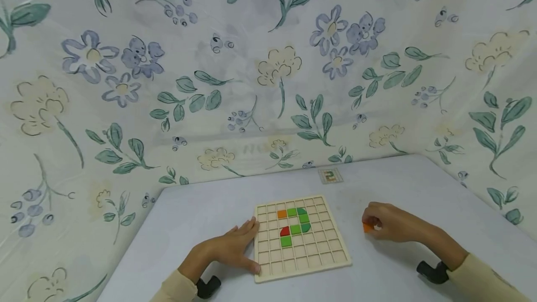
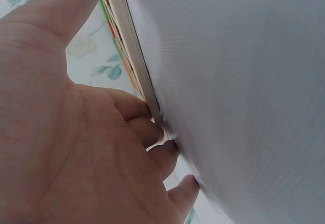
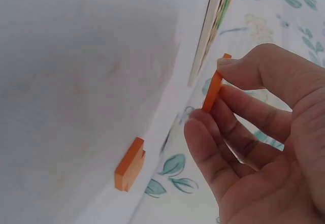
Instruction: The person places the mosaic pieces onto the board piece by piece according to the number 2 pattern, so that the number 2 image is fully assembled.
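A square wooden grid board (image 1: 310,262) lies on the table with several green tiles (image 1: 304,218), a red tile (image 1: 285,231) and an orange tile (image 1: 282,214) in its cells. Against the board's left edge rests my left hand (image 1: 235,248), fingers extended and thumb by the near corner. To the right of the board, my right hand (image 1: 388,222) pinches a thin orange tile (image 3: 213,90) between thumb and fingers. A second orange piece (image 3: 130,164), notched on one side, lies on the table near that hand in the right wrist view.
A small card (image 1: 330,176) with a coloured grid pattern lies behind the board. White cloth covers the table (image 1: 201,213), and a floral curtain (image 1: 235,83) hangs around its back and sides. A black wrist-worn piece (image 1: 433,272) sits under the right wrist.
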{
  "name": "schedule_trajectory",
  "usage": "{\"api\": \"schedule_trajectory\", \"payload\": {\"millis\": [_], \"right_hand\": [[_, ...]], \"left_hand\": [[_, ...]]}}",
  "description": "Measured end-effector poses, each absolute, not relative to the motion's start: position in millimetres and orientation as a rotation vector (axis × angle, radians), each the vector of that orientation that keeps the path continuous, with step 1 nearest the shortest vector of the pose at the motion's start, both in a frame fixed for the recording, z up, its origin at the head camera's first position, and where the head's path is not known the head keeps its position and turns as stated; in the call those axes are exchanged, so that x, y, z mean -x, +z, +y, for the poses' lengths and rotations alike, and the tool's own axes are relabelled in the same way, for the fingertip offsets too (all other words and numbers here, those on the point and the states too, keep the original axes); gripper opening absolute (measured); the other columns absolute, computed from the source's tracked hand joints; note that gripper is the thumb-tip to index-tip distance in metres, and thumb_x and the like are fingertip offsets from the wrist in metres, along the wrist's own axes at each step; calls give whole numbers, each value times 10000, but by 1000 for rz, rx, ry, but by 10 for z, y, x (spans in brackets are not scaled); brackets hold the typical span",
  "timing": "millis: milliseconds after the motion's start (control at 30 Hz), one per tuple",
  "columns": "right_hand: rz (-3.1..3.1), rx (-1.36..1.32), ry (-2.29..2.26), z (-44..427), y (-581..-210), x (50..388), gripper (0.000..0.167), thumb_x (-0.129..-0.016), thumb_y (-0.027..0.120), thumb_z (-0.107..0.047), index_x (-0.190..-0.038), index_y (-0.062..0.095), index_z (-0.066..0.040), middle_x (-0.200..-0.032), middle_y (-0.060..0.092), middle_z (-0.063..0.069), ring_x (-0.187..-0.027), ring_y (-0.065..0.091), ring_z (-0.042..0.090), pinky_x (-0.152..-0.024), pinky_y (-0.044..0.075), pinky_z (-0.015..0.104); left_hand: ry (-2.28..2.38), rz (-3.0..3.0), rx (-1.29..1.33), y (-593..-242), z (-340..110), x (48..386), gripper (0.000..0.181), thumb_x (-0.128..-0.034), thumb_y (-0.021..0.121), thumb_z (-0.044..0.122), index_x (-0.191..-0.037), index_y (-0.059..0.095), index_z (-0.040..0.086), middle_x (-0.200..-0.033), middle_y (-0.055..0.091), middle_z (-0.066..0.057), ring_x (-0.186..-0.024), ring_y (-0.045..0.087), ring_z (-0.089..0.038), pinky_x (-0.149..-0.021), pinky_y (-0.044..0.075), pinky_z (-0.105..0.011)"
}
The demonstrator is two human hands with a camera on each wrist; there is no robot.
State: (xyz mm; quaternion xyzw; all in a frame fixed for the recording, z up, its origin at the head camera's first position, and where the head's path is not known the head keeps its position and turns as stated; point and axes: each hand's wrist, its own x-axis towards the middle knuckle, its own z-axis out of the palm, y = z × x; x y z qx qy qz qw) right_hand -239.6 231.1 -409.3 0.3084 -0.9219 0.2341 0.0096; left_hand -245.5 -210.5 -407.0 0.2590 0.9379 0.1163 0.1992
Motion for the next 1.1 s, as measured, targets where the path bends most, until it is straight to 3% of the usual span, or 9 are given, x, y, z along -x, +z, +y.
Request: {"api": "schedule_trajectory", "payload": {"millis": [700, 1100], "right_hand": [[-2871, -1118, 648, 1842, -3891, 2528, 161, -822, 753, -62, -927, 699, -171, -869, 576, -95, -790, 539, 75, -673, 516, 181], [-2836, -1227, 648, 1369, -3783, 2546, 147, -841, 754, -74, -978, 721, -116, -884, 586, -76, -790, 536, 64, -684, 515, 159]], "left_hand": [[319, 2626, -735, -4056, -2143, 2444, 1193, -768, 747, 643, -1591, 158, 10, -1679, 87, -188, -1561, 123, -334, -1251, 149, -556], [336, 2620, -728, -4077, -2113, 2449, 1196, -754, 774, 622, -1590, 171, 13, -1680, 94, -181, -1564, 117, -320, -1256, 142, -543]]}}
